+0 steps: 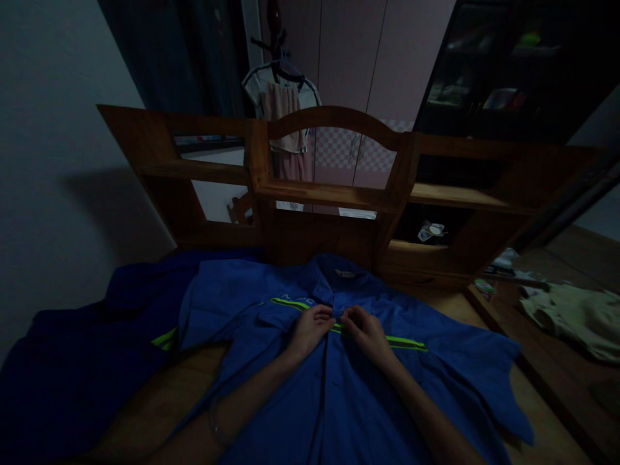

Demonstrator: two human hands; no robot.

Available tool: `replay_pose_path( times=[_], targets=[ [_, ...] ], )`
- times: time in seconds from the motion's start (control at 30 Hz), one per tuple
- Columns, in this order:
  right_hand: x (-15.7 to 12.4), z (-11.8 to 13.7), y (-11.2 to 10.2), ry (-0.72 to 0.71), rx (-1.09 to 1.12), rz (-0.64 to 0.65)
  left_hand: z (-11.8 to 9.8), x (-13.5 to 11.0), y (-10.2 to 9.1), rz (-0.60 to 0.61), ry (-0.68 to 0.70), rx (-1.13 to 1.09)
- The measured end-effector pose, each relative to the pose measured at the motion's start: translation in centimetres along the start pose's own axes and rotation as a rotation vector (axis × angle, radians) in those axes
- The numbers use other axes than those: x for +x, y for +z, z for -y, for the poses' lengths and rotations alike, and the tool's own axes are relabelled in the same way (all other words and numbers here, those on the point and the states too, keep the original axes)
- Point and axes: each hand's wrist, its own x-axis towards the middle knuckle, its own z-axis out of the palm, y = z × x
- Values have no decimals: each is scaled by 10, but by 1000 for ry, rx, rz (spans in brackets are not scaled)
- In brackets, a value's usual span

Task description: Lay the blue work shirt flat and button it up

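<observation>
A blue short-sleeved work shirt (300, 361) lies spread on the wooden surface, its collar at the far end and a yellow-green stripe across the chest. My left hand (312, 328) pinches the front placket just below the collar, fingers curled. Close by on the other side, my right hand (365, 329) grips the opposite edge of the same placket with thumb and fingers together. A small gap separates the two hands. Any button between the fingertips is too dark and small to make out. Further buttons run down the placket below.
A darker blue garment (92, 349) lies at the left. Behind the shirt stands a wooden shelf unit (329, 194). Clothes on hangers (283, 103) hang beyond it near a pink wardrobe (349, 58). At right, a pale cloth (571, 316) lies past the surface's edge.
</observation>
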Motion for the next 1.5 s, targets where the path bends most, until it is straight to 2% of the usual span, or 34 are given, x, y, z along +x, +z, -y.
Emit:
replay_pose_path(
  times=[0.23,0.37,0.67,0.97,1.13,1.5],
  targets=[
    [3,-8,3,67,116,-9,4,1,4,27,74,37],
    [3,-9,4,91,92,-28,5,1,5,4,66,59],
    [0,-2,-3,19,44,52,2,-1,5,-19,52,103],
    [0,-2,0,9,6,30,2,-1,2,5,60,150],
    [1,-3,0,1,-35,36,0,-2,2,15,111,215],
    [-1,-1,-1,-18,-36,33,0,-1,2,20,88,211]
  ],
)
